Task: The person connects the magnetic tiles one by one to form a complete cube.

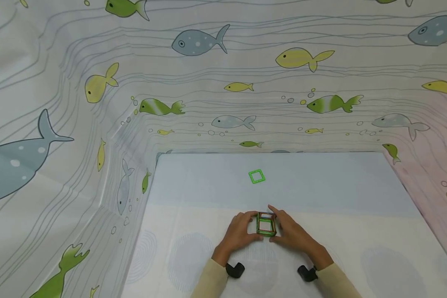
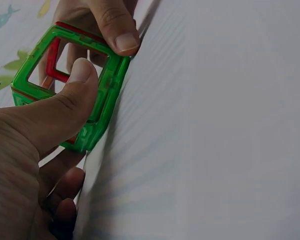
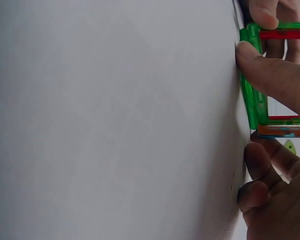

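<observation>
A small box of square frame tiles (image 1: 266,234), green and red with open middles, sits on the white table between both hands. My left hand (image 1: 238,234) holds its left side; in the left wrist view the left thumb (image 2: 72,100) lies across a green face. From the other side my right hand (image 1: 294,234) grips it, its thumb (image 3: 275,77) at the lower green edge in the right wrist view. An orange and blue edge (image 3: 282,131) shows on the box there. Farther back on the table lies a loose green square frame tile (image 1: 259,181).
The white table (image 1: 193,182) has a pale blue band at the back and printed circles in front. A fish-patterned sheet (image 1: 208,99) rises behind it and at both sides. Each wrist wears a black camera mount (image 1: 235,270).
</observation>
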### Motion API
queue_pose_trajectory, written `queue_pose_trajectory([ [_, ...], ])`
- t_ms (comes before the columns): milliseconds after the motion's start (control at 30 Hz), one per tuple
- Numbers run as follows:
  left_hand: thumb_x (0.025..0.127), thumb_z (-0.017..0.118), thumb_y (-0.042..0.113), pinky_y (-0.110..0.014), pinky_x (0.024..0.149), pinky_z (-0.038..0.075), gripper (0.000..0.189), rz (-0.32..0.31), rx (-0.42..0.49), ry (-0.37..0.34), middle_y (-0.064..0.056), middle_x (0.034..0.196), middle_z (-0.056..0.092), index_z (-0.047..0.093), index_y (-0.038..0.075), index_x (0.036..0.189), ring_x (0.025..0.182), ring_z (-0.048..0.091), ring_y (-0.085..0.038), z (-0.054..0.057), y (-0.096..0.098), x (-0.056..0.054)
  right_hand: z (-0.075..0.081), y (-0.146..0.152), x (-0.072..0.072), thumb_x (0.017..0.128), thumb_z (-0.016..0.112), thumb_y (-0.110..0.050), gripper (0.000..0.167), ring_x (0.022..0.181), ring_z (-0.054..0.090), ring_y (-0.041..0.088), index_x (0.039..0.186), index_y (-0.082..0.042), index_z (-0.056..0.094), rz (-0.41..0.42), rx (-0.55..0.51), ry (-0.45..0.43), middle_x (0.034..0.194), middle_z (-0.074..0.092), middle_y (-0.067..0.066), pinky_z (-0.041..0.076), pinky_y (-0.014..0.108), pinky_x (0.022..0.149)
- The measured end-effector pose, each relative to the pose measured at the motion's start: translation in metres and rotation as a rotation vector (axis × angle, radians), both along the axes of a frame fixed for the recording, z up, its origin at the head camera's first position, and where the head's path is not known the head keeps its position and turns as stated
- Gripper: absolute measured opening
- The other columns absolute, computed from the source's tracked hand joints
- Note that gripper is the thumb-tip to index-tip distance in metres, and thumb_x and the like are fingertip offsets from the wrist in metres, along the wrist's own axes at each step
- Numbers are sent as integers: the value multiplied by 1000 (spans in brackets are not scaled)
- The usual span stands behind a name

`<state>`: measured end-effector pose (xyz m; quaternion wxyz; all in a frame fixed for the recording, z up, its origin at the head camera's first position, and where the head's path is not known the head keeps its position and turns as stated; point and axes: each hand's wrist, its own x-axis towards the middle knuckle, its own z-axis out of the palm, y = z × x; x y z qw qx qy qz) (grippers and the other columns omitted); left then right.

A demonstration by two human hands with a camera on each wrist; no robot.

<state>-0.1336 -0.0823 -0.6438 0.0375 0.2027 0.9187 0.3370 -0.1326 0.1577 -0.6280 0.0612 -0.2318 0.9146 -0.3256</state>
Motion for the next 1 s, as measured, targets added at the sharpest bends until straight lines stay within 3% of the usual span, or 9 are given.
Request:
queue_pose_trajectory([
  [200, 76, 84, 46, -25, 87, 44, 83, -21, -26, 10, 7, 120, 62, 45, 25, 146, 104, 54, -7, 0, -1, 0, 0, -1, 1, 68, 93, -25, 113, 95, 46, 8, 159, -18, 26, -15, 4, -8, 125, 55, -3, 47, 30, 81],
  [633, 76, 85, 42, -27, 92, 44, 86, -38, -58, 59, 7, 119, 62, 43, 23, 148, 106, 53, -8, -1, 0, -1, 1, -2, 3, 68, 93, -24, 110, 93, 48, 8, 157, -23, 29, -64, -3, -43, 129, 56, -1, 46, 29, 78],
  [1000, 78, 84, 42, -27, 92, 44, 83, -45, -55, 61, 7, 122, 62, 44, 22, 147, 106, 54, -8, -1, -1, -1, -1, 0, 2, 69, 92, -25, 102, 91, 49, 6, 153, -17, 35, -34, -10, 5, 126, 57, -1, 47, 26, 76],
])
